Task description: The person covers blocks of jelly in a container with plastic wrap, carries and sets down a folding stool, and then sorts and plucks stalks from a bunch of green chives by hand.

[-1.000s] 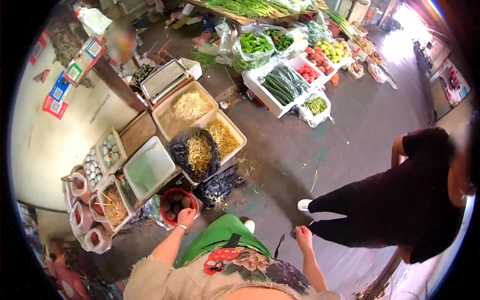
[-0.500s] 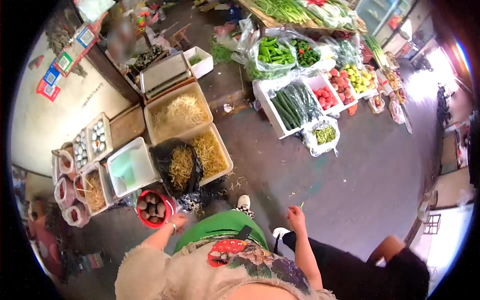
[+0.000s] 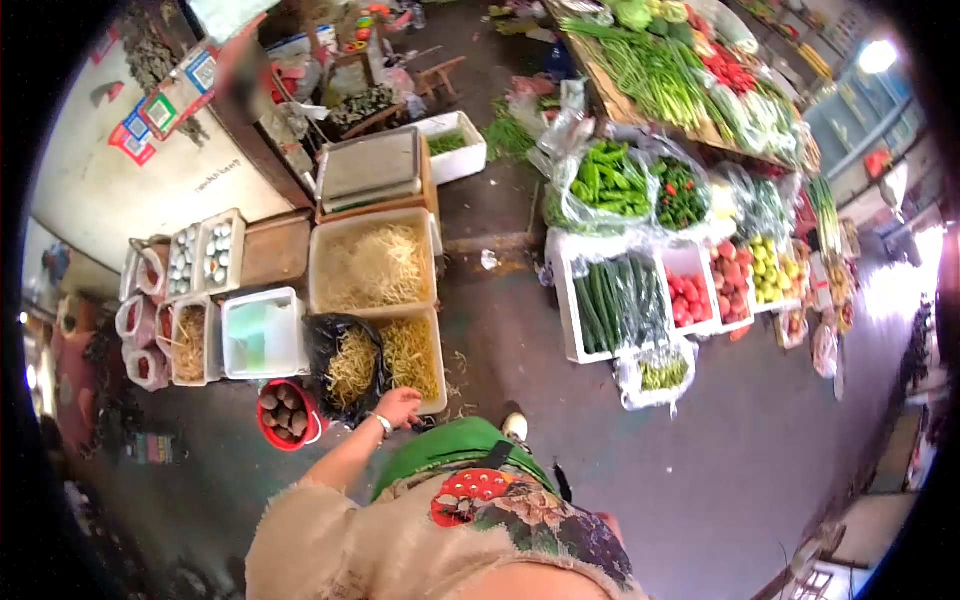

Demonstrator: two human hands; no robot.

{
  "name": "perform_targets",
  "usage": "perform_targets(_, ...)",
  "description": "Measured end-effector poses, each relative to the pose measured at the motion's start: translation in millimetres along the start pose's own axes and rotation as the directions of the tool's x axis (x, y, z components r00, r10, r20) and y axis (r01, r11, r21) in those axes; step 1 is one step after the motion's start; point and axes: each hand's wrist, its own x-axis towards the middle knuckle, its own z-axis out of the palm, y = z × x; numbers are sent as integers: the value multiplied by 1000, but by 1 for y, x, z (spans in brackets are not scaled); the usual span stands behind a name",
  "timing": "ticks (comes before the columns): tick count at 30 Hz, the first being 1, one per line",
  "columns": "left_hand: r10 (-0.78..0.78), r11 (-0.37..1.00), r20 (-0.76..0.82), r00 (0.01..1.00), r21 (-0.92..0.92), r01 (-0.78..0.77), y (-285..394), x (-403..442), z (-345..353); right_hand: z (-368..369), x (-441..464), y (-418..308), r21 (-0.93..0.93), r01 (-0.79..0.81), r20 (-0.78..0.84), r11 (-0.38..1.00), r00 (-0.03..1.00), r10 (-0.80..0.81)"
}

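My left hand [image 3: 400,408], with a pale band on its wrist, is out in front of my green apron. Its fingers are loosely apart and nothing shows in them. It is nearest to the front edge of a tub of yellow bean sprouts [image 3: 412,352] and a black plastic bag [image 3: 318,345] holding more sprouts. Left of it stands a red bucket [image 3: 268,432] of brown, round root vegetables. Of my right hand [image 3: 608,524] only a sliver of skin shows beside my shirt; its fingers are hidden.
A tub of pale sprouts [image 3: 375,262], a white bin [image 3: 262,335] and egg trays [image 3: 218,250] stand at left. Ahead right are a white box of cucumbers [image 3: 600,305], tomatoes [image 3: 690,300], a bag of green peppers [image 3: 610,180] and a table of leafy greens [image 3: 660,85].
My view has shifted; the vegetable boxes stand lower and farther right. My left hand has moved forward and right, while my right hand has dropped behind my shirt. A dark-clothed person has left view.
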Motion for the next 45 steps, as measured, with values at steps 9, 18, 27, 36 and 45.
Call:
perform_targets(9, -77, 986, -170, 983, -162, 49, 68, 10, 2, 12, 173, -400, -289, 627, 168, 723, 777, -607)
perform_targets(18, 84, 918, -399, 913, -326, -227, 210, 126, -83, 238, 187, -696, -230, 848, 682, 477, 490, -543)
perform_targets(27, 317, 757, -795, 517, -115, -643, 457, 100, -264, 323, 182, -876, 4, 777, 853, 630, 326, -408)
perform_targets(36, 134, 805, -865, 484, -190, -562, 563, 195, -311, 399, 270, -1096, -173, 923, 871, 344, 307, -385)
perform_targets(45, -60, 780, -431, 900, -583, -227, 626, 305, -182, 345, 360, -1214, -451, 737, 786, 503, 595, -167)
